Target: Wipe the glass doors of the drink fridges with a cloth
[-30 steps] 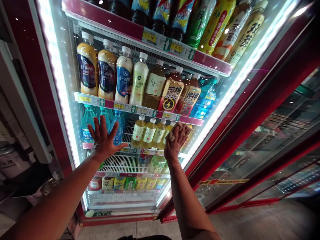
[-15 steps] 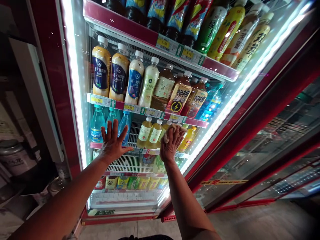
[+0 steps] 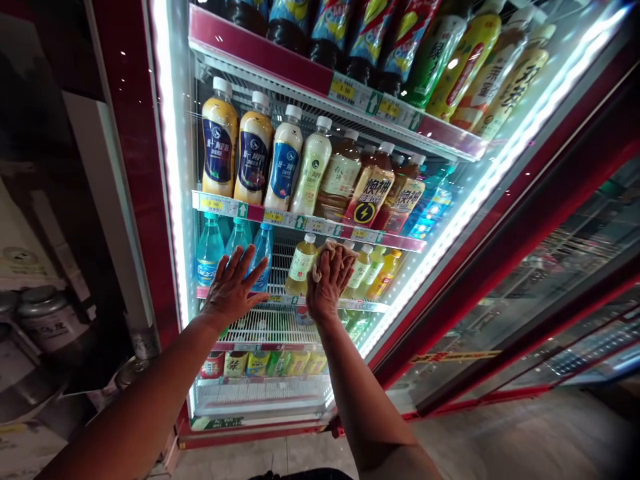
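Note:
My left hand (image 3: 231, 288) lies flat with fingers spread on the glass (image 3: 280, 263) of a lit drinks fridge, in front of blue bottles (image 3: 210, 250). Under my right hand (image 3: 325, 290) is a crumpled beige cloth (image 3: 347, 253), pressed against the same glass. Its fingers lie over the cloth, which shows around the fingertips. Behind that hand stands a row of small yellow-green tea bottles (image 3: 301, 263), partly covered by it. Both arms reach forward from the lower edge of the view.
Shelves above hold larger bottles (image 3: 219, 150), with price strips (image 3: 320, 225) along their edges. Cartons (image 3: 257, 363) line a low shelf. Red-framed doors (image 3: 500, 293) continue at the right. Metal canisters (image 3: 50, 317) stand at the left, and grey floor (image 3: 480, 440) lies below.
My right hand has slid left with the cloth, uncovering bottles at the right. My left hand stays spread in nearly the same place; the whole view has shifted slightly.

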The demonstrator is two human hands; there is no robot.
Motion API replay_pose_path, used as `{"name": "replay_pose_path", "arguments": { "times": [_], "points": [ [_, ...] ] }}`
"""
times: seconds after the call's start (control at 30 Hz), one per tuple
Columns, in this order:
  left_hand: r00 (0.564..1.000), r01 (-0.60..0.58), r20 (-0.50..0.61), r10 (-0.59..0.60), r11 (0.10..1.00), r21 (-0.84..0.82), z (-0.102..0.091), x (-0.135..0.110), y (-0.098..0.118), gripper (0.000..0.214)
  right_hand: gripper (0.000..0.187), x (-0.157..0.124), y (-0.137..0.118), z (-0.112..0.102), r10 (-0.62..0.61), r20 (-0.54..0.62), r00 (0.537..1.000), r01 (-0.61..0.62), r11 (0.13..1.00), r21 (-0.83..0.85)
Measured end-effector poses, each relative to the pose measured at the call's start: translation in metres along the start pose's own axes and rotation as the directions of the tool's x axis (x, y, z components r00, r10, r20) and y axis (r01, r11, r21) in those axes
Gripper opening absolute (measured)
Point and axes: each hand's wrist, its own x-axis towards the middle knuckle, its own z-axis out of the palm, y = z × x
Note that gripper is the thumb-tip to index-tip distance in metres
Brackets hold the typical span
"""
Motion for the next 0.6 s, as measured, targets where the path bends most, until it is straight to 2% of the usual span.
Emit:
{"name": "replay_pose_path", "arguments": {
  "times": [0.07, 0.13, 0.23, 0.3, 0.4, 0.47, 0.53, 0.6],
  "points": [
    [1.000, -0.017, 0.015, 0.017, 1.000, 0.002, -0.003, -0.002, -0.004, 0.105, 0.067, -0.004, 0.006, -0.003, -0.023, 0.031, 0.999, 0.023, 1.000, -0.008],
    [1.000, -0.008, 0.031, 0.007, 1.000, 0.007, -0.007, -0.004, -0.010, 0.095, 0.066, -0.001, 0.016, -0.008, 0.010, 0.014, 1.000, -0.010, 1.000, -0.012],
    [0.997, 0.083, 0.001, -0.083, 0.996, 0.012, -0.015, -0.008, -0.020, 0.085, 0.067, 0.011, 0.016, -0.013, 0.141, -0.088, 0.986, -0.142, 0.990, -0.004],
    [0.982, 0.181, -0.056, -0.181, 0.983, 0.010, -0.021, -0.011, -0.026, 0.093, 0.069, 0.017, 0.002, -0.010, 0.186, -0.108, 0.977, -0.188, 0.982, -0.012],
    [0.946, 0.312, -0.093, -0.310, 0.950, 0.012, -0.029, -0.014, -0.033, 0.114, 0.071, 0.010, -0.027, -0.001, 0.078, 0.027, 0.997, -0.076, 0.995, -0.062],
    [0.937, 0.342, -0.082, -0.339, 0.940, 0.024, -0.033, -0.016, -0.038, 0.118, 0.070, 0.000, -0.038, 0.004, -0.017, 0.111, 0.994, 0.027, 0.996, -0.091],
    [0.939, 0.342, -0.060, -0.339, 0.939, 0.035, -0.036, -0.018, -0.041, 0.118, 0.066, -0.008, -0.041, 0.008, -0.064, 0.123, 0.990, 0.077, 0.992, -0.099],
    [0.939, 0.343, -0.027, -0.343, 0.938, 0.044, -0.038, -0.021, -0.044, 0.120, 0.064, -0.007, -0.042, 0.010, -0.061, 0.082, 0.995, 0.068, 0.994, -0.085]
  ]
}}
